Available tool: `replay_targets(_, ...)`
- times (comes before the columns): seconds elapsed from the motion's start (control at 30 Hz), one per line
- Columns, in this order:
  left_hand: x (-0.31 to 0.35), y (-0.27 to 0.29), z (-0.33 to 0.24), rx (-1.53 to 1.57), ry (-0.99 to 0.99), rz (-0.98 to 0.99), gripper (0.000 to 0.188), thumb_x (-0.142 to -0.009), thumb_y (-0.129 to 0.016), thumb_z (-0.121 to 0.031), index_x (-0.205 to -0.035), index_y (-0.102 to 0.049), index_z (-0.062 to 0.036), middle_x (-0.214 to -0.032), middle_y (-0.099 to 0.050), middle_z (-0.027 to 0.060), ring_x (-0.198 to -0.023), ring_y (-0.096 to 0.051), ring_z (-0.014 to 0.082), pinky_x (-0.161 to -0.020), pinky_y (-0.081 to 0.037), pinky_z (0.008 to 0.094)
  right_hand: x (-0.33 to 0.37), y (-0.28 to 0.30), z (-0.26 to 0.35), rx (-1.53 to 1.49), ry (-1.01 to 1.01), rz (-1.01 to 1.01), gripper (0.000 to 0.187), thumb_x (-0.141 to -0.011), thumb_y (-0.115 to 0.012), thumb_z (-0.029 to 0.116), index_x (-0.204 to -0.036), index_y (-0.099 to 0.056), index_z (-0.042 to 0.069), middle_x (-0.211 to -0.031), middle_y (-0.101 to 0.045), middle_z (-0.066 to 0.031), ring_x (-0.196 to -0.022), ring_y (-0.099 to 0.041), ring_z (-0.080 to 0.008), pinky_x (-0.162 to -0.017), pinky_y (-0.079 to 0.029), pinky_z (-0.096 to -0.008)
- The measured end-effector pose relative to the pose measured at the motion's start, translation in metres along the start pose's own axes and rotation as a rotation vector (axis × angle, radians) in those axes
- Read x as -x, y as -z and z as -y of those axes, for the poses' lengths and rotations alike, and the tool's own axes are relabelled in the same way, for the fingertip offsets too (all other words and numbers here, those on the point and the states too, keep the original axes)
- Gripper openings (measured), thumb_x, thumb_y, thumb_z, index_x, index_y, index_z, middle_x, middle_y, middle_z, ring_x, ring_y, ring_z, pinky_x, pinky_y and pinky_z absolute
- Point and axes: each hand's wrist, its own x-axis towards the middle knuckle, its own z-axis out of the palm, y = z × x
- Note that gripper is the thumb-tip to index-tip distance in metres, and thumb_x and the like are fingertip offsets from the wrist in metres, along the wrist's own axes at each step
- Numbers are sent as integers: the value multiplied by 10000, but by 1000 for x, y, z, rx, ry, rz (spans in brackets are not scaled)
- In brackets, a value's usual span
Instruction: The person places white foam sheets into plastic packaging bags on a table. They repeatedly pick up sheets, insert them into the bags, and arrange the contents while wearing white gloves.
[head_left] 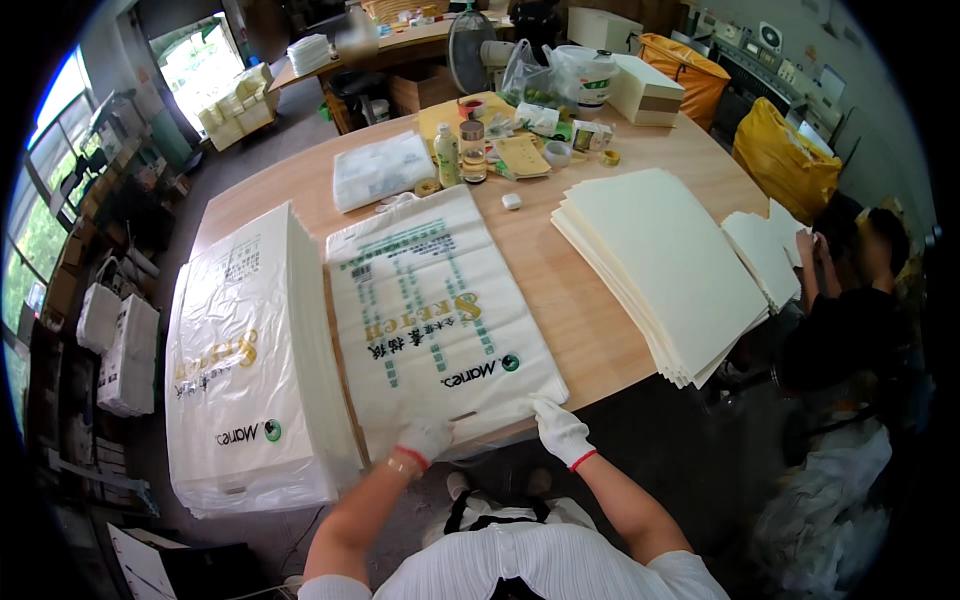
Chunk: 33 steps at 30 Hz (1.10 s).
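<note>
In front of me on the table lies a white printed plastic bag (pixel 420 270), flat, with its near edge at the table's front edge. My right hand (pixel 563 432), in a white glove with a red cuff, pinches the bag's near right corner. My left hand (pixel 427 438), gloved the same way, is at the near edge left of the middle; motion smears its fingers. Left of it stands a tall stack of similar filled bags (pixel 240 350). To the right lies a fanned stack of cream paper sheets (pixel 660 260).
Behind the bag are a pile of clear plastic bags (pixel 382 170), a bottle (pixel 446 153), a jar (pixel 472 152), tape rolls (pixel 557 153) and a small white case (pixel 512 201). A person (pixel 850 320) sits at the right beside more paper (pixel 762 258). A fan (pixel 470 52) stands beyond the table.
</note>
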Motion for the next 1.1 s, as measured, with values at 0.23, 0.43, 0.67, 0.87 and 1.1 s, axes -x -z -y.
replay_targets(0.23,37,-13,-13,262,132,-384,212,-787,-605,-326,-766,-634,-117,-777,-620,107,-758,-585,317,-711,-449,451,-2,9,1,-548,-384,80,270,-867,-496,140,-1121,-533,56,-923,-637,-176,-718,-659,-252,-640,-501,-351)
replay_targets(0.43,-13,-4,-25,188,144,-291,152,-734,-645,-298,-758,-633,-149,-852,-587,69,-910,-521,277,-849,-401,391,21,14,1,-881,-457,-98,244,-895,-493,94,-1107,-542,-17,-894,-640,-110,-622,-629,-150,-587,-516,-253)
replay_targets(0.67,-12,0,-21,172,8,-325,167,-741,-607,-291,-819,-667,-157,-910,-613,57,-940,-521,276,-889,-382,386,42,17,17,-931,-444,-19,259,-902,-483,57,-1142,-537,-24,-1037,-619,-113,-695,-619,-135,-621,-513,-243)
replay_targets(0.87,-20,0,0,605,76,-207,209,-795,-578,-290,-851,-652,-103,-873,-629,100,-882,-575,290,-798,-439,376,35,4,46,-867,-391,96,279,-905,-489,89,-1160,-533,-15,-993,-632,-115,-685,-612,-131,-628,-512,-241)
replay_targets(1.1,-36,43,5,660,75,-191,200,-857,-530,-259,-876,-626,-84,-809,-632,151,-768,-630,279,-677,-469,377,-23,-19,87,-955,-423,390,311,-904,-533,246,-1121,-562,25,-907,-636,-74,-699,-597,-143,-655,-492,-277)
